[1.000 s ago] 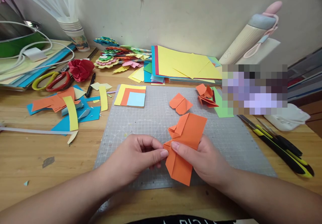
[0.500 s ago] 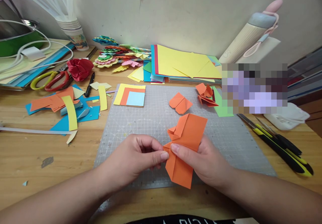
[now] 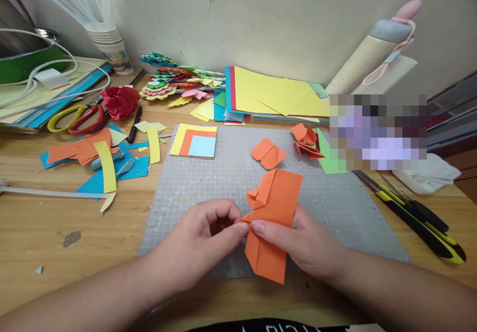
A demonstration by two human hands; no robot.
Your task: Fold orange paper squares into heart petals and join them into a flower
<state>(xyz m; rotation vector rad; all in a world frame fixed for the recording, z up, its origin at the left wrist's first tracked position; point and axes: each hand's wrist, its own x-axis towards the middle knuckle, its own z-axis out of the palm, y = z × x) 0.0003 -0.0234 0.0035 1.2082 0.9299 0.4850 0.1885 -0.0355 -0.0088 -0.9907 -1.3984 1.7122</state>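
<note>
So the right hand point(image 3: 311, 242) has the folded orange paper point(image 3: 274, 198) clamped between thumb and fingers, up over the gray cutting mat point(image 3: 201, 183). Left hand point(image 3: 208, 235) is pinching the little pointed flap on its left edge, and there's a folded orange heart shape point(image 3: 268, 153) lying on the mat just beyond.

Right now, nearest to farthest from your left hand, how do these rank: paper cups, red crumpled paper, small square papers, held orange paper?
1. Held orange paper: touched by the left hand.
2. Small square papers: ahead, on the mat's far-left corner.
3. Red crumpled paper: farther left.
4. Paper cups: farthest, back left by the wall.
</note>
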